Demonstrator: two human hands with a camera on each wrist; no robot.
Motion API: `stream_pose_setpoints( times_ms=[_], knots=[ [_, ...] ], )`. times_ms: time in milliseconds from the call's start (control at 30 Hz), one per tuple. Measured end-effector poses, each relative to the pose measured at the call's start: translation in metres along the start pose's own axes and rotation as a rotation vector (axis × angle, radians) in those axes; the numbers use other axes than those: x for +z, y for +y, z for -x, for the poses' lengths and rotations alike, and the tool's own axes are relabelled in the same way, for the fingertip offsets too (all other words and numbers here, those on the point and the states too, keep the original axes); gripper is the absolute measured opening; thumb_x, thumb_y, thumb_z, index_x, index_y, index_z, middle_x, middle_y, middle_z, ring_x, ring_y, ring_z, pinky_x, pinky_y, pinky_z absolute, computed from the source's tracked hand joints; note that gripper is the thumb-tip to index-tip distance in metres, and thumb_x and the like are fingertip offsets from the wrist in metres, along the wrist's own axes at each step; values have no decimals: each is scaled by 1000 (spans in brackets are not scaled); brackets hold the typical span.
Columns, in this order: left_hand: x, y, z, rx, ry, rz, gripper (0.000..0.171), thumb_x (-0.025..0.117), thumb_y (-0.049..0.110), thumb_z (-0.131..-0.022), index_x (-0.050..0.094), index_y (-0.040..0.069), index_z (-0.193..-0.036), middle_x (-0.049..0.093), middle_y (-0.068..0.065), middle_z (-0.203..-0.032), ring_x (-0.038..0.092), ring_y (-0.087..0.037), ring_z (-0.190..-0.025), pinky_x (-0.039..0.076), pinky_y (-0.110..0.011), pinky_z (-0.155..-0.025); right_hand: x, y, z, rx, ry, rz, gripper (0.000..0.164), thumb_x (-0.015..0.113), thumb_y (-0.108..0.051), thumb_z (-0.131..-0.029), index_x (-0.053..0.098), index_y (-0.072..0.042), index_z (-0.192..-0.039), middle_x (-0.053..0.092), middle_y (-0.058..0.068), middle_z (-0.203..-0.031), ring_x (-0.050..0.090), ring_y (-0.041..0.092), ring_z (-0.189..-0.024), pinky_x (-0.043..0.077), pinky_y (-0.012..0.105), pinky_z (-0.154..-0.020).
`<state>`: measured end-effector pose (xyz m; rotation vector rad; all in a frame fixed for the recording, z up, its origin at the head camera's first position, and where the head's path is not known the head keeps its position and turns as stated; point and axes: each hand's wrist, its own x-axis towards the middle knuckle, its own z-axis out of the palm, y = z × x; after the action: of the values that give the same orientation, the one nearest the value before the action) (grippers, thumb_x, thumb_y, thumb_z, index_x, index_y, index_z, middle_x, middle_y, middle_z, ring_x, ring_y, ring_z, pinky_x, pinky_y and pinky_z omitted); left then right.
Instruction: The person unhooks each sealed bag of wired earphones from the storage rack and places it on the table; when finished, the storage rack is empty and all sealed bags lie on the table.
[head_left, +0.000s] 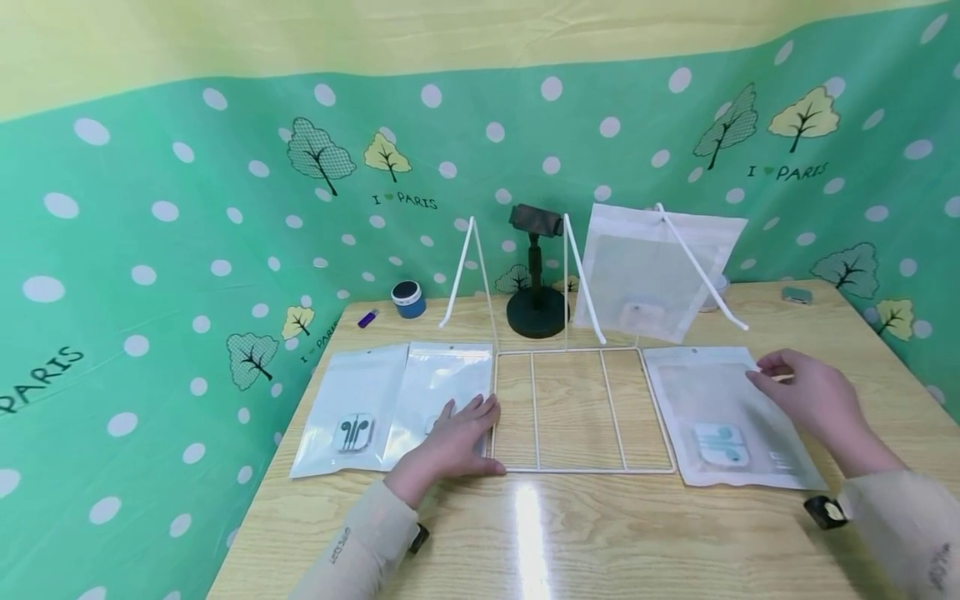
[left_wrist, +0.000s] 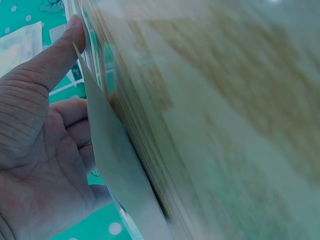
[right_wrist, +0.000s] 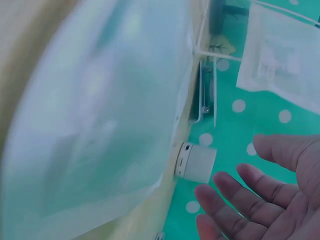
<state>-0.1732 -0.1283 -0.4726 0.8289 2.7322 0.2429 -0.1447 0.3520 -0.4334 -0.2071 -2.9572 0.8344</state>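
Note:
A white wire display rack [head_left: 585, 472] with slanted prongs stands mid-table. My left hand [head_left: 457, 442] rests at its left edge, fingers extended over a clear-front pouch [head_left: 450, 367] and the thumb by the rack's front corner. Beside that pouch lies another pouch [head_left: 367, 379] with boxed earphones [head_left: 354, 433]. My right hand [head_left: 813, 396] hovers by the upper right edge of a pouch [head_left: 675, 392] holding boxed earphones [head_left: 722, 446]. In the right wrist view its fingers [right_wrist: 255, 202] are spread, holding nothing. One white pouch [head_left: 626, 267] hangs from the rack's right prong.
Behind the rack stands a black device on a round-based stand [head_left: 536, 300]. A blue jar [head_left: 408, 302] and a small purple stick [head_left: 367, 318] sit at the back left. At the back right lies a small green object [head_left: 797, 295]. A green dotted cloth [head_left: 187, 250] hangs around the table.

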Motion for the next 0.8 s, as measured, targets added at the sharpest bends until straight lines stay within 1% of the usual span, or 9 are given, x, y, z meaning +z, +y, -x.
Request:
stream_pose_setpoints(
  times_ms=[133,267,333,467,567,700,767,800],
  knots=[
    [0,0,0,-7,-4,-2,99,74,58,-77,34,6,-152,26,-7,-159,20,-28,-147,12,-61,-114,0,-14,-12,-26,-30,-50,59,56,-43,-97,52,9,-124,54,34,-122,55,52,-105,49,57,-73],
    [1,0,0,-9,-7,-4,99,74,59,-77,34,7,-152,26,-7,-159,20,-28,-147,12,-61,-114,1,-27,-25,-83,-58,-112,68,55,-47,-97,45,10,-134,46,35,-134,50,54,-115,45,64,-85],
    [1,0,0,-7,-7,-5,100,74,59,-77,34,7,-152,26,-7,-159,20,-28,-147,12,-61,-114,2,-33,-30,-110,-58,-138,72,55,-48,-97,41,9,-138,44,34,-138,48,54,-119,43,65,-88],
    [2,-1,0,-5,-4,-9,100,74,59,-77,34,7,-152,26,-7,-159,20,-28,-147,13,-61,-114,4,-44,-38,-112,-66,-241,81,56,-49,-96,28,5,-150,39,32,-144,43,54,-125,41,65,-93],
    [2,-1,0,-7,-5,-6,100,74,59,-77,34,7,-152,26,-7,-159,20,-27,-147,12,-61,-114,6,-51,-43,-102,-74,-345,82,56,-47,-96,21,1,-153,37,31,-146,41,52,-127,40,64,-96],
    [3,-1,0,-9,-8,-6,100,74,60,-76,33,7,-152,26,-7,-159,20,-27,-147,12,-61,-114,11,-56,-48,-107,-63,-452,74,58,-40,-97,28,1,-151,40,31,-144,43,51,-127,38,64,-98],
    [3,-1,0,-9,-9,-6,101,73,60,-76,33,7,-152,26,-7,-159,19,-27,-147,12,-61,-114,14,-57,-51,-110,-55,-481,70,58,-39,-98,32,2,-148,44,30,-140,56,34,-119,38,63,-99],
    [3,-1,0,-11,-10,-7,101,73,61,-76,33,8,-152,25,-6,-159,19,-27,-147,12,-61,-114,15,-58,-52,-113,-48,-487,69,58,-38,-98,33,3,-148,46,30,-138,59,23,-113,38,63,-99]
  ],
)
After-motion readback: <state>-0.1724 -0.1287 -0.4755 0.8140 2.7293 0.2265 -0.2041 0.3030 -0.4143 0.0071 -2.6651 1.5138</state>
